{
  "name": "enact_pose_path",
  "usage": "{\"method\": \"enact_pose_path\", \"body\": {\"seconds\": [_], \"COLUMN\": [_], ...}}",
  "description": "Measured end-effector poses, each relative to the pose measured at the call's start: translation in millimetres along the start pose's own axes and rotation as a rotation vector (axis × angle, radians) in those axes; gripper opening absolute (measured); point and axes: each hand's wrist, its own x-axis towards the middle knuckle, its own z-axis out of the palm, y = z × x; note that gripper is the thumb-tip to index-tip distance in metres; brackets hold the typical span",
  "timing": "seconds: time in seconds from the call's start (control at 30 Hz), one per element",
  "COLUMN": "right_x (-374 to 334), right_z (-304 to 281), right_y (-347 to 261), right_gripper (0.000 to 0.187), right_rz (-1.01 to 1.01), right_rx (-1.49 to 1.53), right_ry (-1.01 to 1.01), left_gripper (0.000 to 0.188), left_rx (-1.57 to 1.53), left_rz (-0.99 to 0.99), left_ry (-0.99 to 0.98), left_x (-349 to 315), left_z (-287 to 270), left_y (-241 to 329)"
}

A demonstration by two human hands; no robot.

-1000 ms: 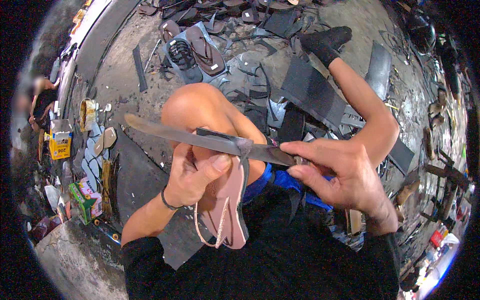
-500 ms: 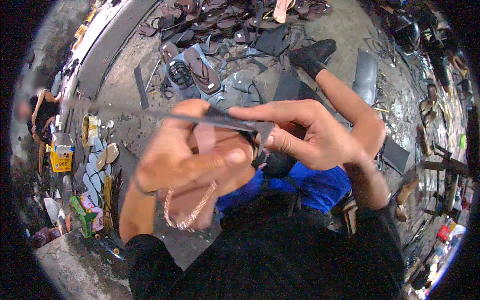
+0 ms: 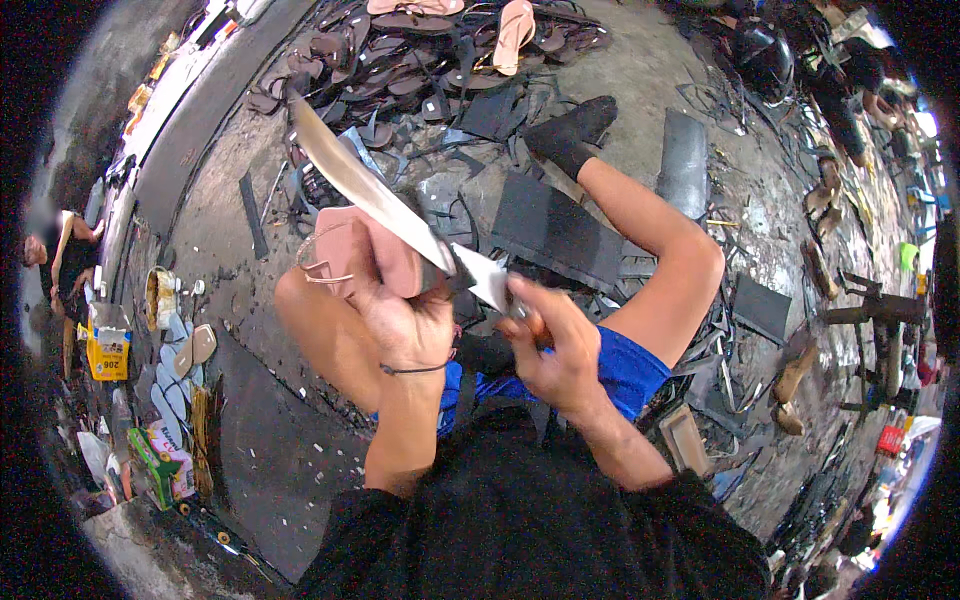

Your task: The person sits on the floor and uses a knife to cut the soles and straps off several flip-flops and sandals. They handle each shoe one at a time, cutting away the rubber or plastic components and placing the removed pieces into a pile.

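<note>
My left hand is closed round a pink sandal with a thin, shiny strap. Pink sole shows on both sides of my fingers; whether it is one sandal or a pair I cannot tell. My right hand grips a knife by its handle. The long, curved blade points up and to the left, crossing in front of the sole's edge. A small dark piece covers part of the blade near the handle; its kind is unclear.
Brown sandals lie heaped ahead, with a pink sandal on top. Black sheets and offcuts litter the floor by my outstretched leg. At left stand a yellow container and a green box. Another person sits far left.
My left hand has turned and raised the sandal, its strap now at upper left. My right hand has moved down, drawing back from the left. The blade now slants steeply upward.
</note>
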Motion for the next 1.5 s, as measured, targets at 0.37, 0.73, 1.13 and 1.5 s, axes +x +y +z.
{"method": "enact_pose_path", "body": {"seconds": [0.37, 0.73, 1.13, 1.5], "right_x": [-31, -33, -45, 86], "right_z": [-47, -74, -56, 9], "right_y": [-26, -25, -23, 44], "right_gripper": [0.035, 0.030, 0.032, 0.040], "right_rz": [0.132, 0.432, 0.404, 0.783], "right_rx": [-0.124, 0.013, 0.023, 0.589], "right_ry": [-0.147, -0.386, -0.456, -0.517], "left_gripper": [0.032, 0.042, 0.035, 0.043], "left_rx": [0.105, 0.452, 0.321, 0.821], "left_rz": [-0.023, 0.003, -0.025, 0.030], "left_ry": [0.208, 0.178, 0.185, 0.172], "left_x": [-52, -84, -94, -35], "left_z": [-35, -60, -66, -56], "left_y": [-13, -25, -13, -5]}}
